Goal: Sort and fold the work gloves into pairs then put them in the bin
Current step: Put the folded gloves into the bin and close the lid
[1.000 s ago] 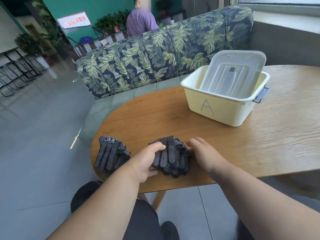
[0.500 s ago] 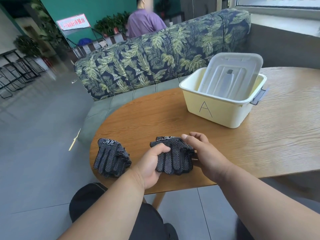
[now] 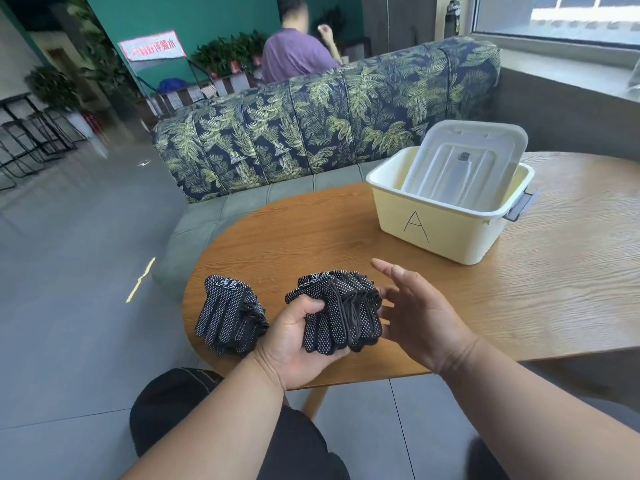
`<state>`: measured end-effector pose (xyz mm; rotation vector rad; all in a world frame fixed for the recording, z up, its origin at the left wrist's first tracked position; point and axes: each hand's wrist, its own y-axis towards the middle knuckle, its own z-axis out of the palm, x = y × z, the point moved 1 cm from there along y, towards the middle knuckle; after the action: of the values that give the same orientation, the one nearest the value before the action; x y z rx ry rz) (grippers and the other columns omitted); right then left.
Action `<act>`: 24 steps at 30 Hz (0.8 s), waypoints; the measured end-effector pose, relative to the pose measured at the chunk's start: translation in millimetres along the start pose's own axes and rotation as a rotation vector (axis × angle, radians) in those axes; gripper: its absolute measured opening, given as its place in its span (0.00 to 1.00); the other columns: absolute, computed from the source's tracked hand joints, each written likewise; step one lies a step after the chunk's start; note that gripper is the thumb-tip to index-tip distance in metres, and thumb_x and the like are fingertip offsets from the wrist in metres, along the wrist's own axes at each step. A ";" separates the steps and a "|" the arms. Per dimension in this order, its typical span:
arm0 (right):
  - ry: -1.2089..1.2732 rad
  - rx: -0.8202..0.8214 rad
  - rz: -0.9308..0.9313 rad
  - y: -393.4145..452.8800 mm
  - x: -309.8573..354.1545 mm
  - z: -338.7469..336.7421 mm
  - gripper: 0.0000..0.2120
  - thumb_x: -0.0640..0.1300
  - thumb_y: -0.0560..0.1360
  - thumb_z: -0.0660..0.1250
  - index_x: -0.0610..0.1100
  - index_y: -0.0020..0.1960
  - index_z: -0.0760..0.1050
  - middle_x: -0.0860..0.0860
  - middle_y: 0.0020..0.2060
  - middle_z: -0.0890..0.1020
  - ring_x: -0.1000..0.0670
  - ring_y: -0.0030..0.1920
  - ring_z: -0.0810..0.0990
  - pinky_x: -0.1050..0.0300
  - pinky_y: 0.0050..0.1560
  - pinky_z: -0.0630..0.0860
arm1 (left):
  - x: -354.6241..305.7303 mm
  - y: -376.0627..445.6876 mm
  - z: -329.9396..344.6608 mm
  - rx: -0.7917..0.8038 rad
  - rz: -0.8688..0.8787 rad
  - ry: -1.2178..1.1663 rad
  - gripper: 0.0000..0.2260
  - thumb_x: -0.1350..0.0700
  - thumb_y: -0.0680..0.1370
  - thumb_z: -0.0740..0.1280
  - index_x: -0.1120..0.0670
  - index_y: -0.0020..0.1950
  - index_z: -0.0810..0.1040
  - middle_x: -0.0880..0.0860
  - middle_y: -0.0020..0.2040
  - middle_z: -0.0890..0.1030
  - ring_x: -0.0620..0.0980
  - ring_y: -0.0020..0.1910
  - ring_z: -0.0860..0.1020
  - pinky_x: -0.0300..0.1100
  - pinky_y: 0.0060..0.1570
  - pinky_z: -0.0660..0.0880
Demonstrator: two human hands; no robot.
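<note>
Gloves — a folded bundle of black dotted work gloves (image 3: pixel 337 311) — are sitting in the left hand (image 3: pixel 298 336), raised just above the near edge of the worktop (image 3: pixel 519 289). The palm is turning upward under the bundle, the thumb is curling over its left side, and the fingers are wrapping beneath, clamping it. Just to its right, the right hand (image 3: pixel 420 311) is hovering with fingers straight and spread, thumb pointing away — holding nothing; whether its fingertips are brushing the bundle I cannot tell.

The step in hand looks like carrying this bundle to the bin. To do it well, the grip should be staying firm enough that the fold is not springing open, and the free hand could be steadying the loose side on the way.

To the left, a second bundle of gloves (image 3: pixel 230 315) is lying near the worktop's rounded edge, apart from both hands.

Farther off to the right, the pale yellow bin (image 3: pixel 446 230), marked with an A, is standing open. Its translucent lid (image 3: pixel 467 161) is leaning tilted inside it, taking up much of the opening — so the bundle will likely be needing to go into the gap in front of that lid.
</note>
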<state>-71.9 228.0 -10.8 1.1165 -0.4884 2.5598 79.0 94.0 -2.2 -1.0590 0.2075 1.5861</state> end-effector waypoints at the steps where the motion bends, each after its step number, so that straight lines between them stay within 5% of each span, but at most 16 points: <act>1: 0.007 0.003 0.002 -1.3 -0.8 0.8 0.30 0.59 0.72 0.69 0.51 0.72 0.76 0.48 0.46 0.78 0.47 0.43 0.76 0.47 0.45 0.78 | 0.9 -1.6 -1.2 0.005 -0.006 -0.004 0.35 0.53 0.69 0.74 0.58 0.76 0.72 0.65 0.75 0.71 0.65 0.71 0.71 0.61 0.72 0.64; 5: -0.024 -0.024 0.008 -5.0 0.7 8.5 0.29 0.61 0.72 0.69 0.49 0.70 0.77 0.46 0.46 0.78 0.45 0.44 0.78 0.45 0.46 0.79 | 0.6 -8.6 -3.4 -0.025 -0.005 0.018 0.26 0.53 0.70 0.72 0.56 0.68 0.80 0.64 0.67 0.78 0.62 0.62 0.77 0.57 0.61 0.72; 9: -0.360 -0.286 -0.126 -6.1 15.9 14.4 0.24 0.61 0.73 0.68 0.49 0.64 0.78 0.46 0.46 0.77 0.46 0.43 0.81 0.45 0.44 0.80 | -2.0 -15.2 -8.3 -0.065 0.042 0.033 0.20 0.55 0.72 0.69 0.57 0.63 0.83 0.63 0.63 0.81 0.60 0.56 0.80 0.55 0.61 0.73; 12: -0.699 -0.507 -0.327 -2.0 43.8 6.7 0.21 0.57 0.79 0.68 0.54 0.69 0.71 0.46 0.46 0.82 0.48 0.37 0.83 0.47 0.41 0.80 | -2.9 -21.8 -8.2 -0.089 0.074 0.052 0.16 0.56 0.75 0.66 0.57 0.60 0.85 0.63 0.60 0.82 0.59 0.54 0.82 0.53 0.60 0.74; 15: -0.977 -0.727 -0.388 10.3 83.8 -8.5 0.33 0.57 0.75 0.67 0.61 0.77 0.59 0.47 0.41 0.84 0.44 0.38 0.85 0.46 0.43 0.82 | -5.5 -29.3 -5.6 -0.107 0.051 0.058 0.12 0.54 0.74 0.69 0.55 0.53 0.87 0.59 0.55 0.84 0.55 0.47 0.83 0.46 0.46 0.75; 18: -1.174 -0.845 -0.218 25.8 118.8 -31.1 0.42 0.58 0.69 0.65 0.56 0.80 0.54 0.46 0.48 0.85 0.39 0.44 0.86 0.43 0.47 0.84 | -8.2 -34.2 -2.4 -0.125 0.026 0.081 0.18 0.52 0.67 0.74 0.54 0.55 0.86 0.59 0.56 0.82 0.55 0.47 0.81 0.47 0.45 0.72; 21: -1.337 -0.831 -0.034 39.8 133.2 -55.4 0.26 0.53 0.67 0.63 0.43 0.62 0.71 0.40 0.40 0.85 0.37 0.40 0.86 0.42 0.45 0.85 | -12.1 -39.6 5.5 -0.130 0.035 0.091 0.17 0.52 0.67 0.75 0.54 0.54 0.86 0.59 0.55 0.83 0.55 0.47 0.81 0.47 0.44 0.72; 24: -1.392 -0.769 -0.037 58.2 132.6 -87.6 0.18 0.56 0.69 0.60 0.44 0.51 0.73 0.41 0.40 0.84 0.37 0.42 0.86 0.37 0.47 0.85 | -18.6 -48.2 12.5 -0.130 0.037 0.075 0.12 0.52 0.69 0.72 0.54 0.50 0.87 0.59 0.53 0.83 0.56 0.46 0.82 0.49 0.45 0.73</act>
<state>-238.0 231.5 21.4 2.2419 -1.4833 0.9191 112.7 104.6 37.5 -1.2234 0.1773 1.6114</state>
